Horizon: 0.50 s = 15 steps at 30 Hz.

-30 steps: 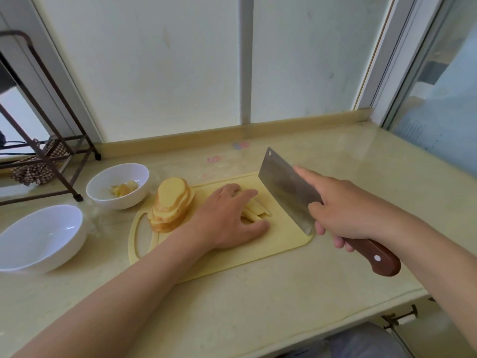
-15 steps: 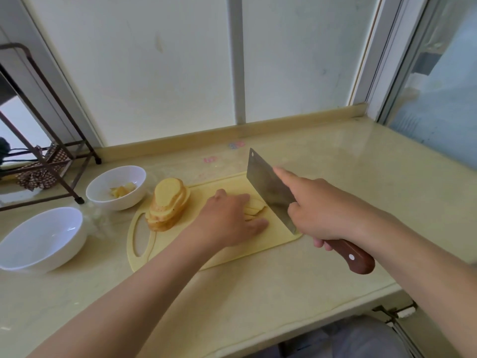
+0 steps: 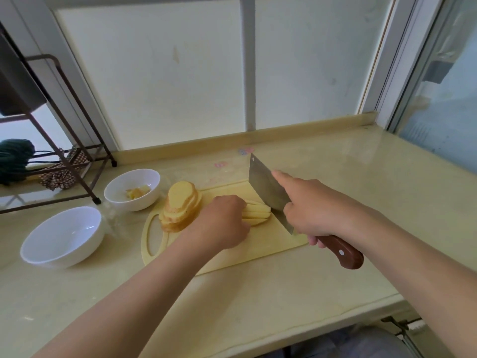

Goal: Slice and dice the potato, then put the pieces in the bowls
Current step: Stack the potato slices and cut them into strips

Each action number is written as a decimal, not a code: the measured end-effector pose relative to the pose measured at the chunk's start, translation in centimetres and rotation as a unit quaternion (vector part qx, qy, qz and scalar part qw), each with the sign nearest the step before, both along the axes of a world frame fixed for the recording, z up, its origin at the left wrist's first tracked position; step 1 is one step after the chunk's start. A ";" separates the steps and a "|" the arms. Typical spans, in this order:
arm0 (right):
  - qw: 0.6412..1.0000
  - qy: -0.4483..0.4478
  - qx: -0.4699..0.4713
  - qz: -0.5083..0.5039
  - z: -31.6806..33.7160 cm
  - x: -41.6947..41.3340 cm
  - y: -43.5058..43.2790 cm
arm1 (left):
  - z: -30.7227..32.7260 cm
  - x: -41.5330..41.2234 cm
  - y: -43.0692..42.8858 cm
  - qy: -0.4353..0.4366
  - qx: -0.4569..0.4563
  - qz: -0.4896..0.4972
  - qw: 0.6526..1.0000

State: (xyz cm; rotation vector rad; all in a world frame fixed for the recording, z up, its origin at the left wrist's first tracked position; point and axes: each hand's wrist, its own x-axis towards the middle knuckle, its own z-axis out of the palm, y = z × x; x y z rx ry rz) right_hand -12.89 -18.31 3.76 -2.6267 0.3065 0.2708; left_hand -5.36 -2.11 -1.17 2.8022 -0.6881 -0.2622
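My left hand (image 3: 223,220) is curling back, clamping the pale potato strips (image 3: 256,213) (dicing next); my right hand (image 3: 312,208) is gripping the wooden-handled steel cleaver (image 3: 263,187).

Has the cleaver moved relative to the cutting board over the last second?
Yes. The cleaver moved left across the cutting board, away from its right corner, up to the ends of the potato strips.
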 end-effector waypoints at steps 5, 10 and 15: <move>1.000 -0.002 -0.004 0.005 0.2 0.6 0.1 | -0.3 0.4 0.2 -0.051 0.027 -0.037 0.998; 1.000 -0.002 0.022 -0.002 0.3 0.3 -0.4 | -1.0 2.1 1.1 -0.004 -0.043 -0.132 0.990; 0.999 -0.008 0.039 -0.018 0.4 -0.2 -0.9 | -2.3 2.0 1.3 -0.054 -0.075 -0.140 0.986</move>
